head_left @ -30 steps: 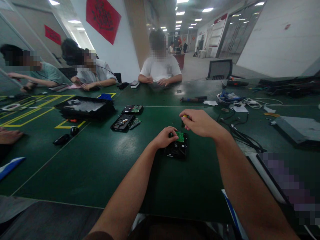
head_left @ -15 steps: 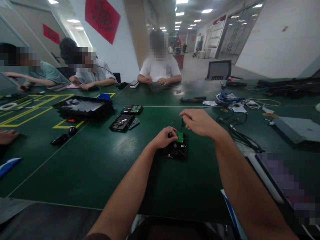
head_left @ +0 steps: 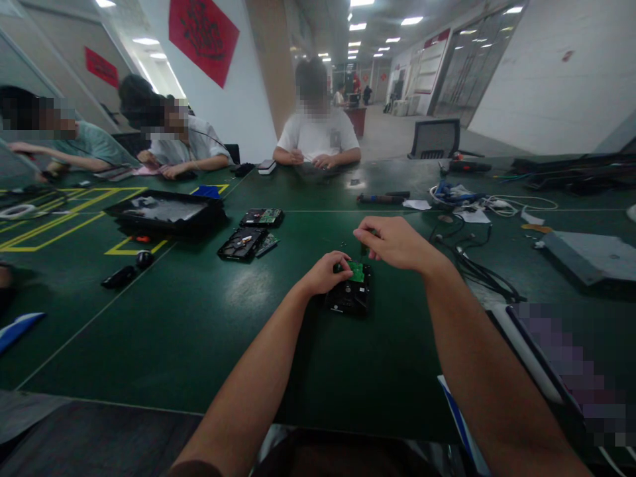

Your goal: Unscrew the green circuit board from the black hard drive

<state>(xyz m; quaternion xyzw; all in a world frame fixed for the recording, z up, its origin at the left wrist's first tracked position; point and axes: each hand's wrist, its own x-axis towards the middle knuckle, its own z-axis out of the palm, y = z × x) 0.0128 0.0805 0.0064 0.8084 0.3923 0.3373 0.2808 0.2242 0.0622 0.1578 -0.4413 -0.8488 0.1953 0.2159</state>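
— Gripping what, exactly, is the left hand [head_left: 325, 273]?

— It is resting on the near-left corner of a black hard drive [head_left: 350, 298], fingers curled over the edge and pressing down beside the green circuit board [head_left: 356, 271] on the drive's far end. The drive is lying flat on the green table [head_left: 199, 324], directly in front of the person.

— And the right hand [head_left: 392, 242]?

— It is hovering just above the drive's far edge, fingers pinched together around a thin dark tool [head_left: 363, 251] that is pointing down toward the circuit board. Whether the tip is touching the board cannot be determined.

— What is lying around the work area?

— Two more opened drives [head_left: 251, 237] are sitting to the left, near a black tray [head_left: 166, 213]. A tangle of cables [head_left: 477, 265] is lying to the right. Three other people are sitting along the far side, their hands well apart from this drive.
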